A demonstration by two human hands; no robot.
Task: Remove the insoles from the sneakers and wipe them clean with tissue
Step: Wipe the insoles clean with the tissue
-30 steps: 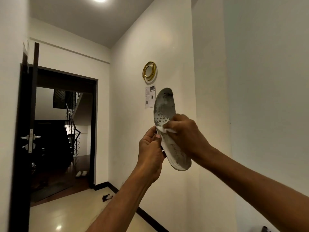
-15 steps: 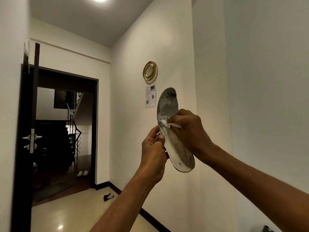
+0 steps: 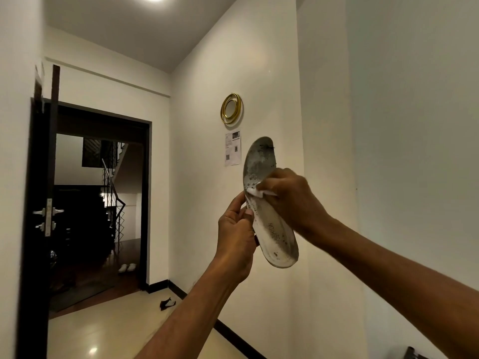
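Sliding slightly higher than a moment ago, the right hand is pressing a pinched tissue against the upright insole, which the left hand is still gripping at mid-edge.

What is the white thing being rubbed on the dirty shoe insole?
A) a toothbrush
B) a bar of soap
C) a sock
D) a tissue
D: the right hand presses a small folded white tissue against the grey, stained insole, while the left hand holds the insole by its edge.
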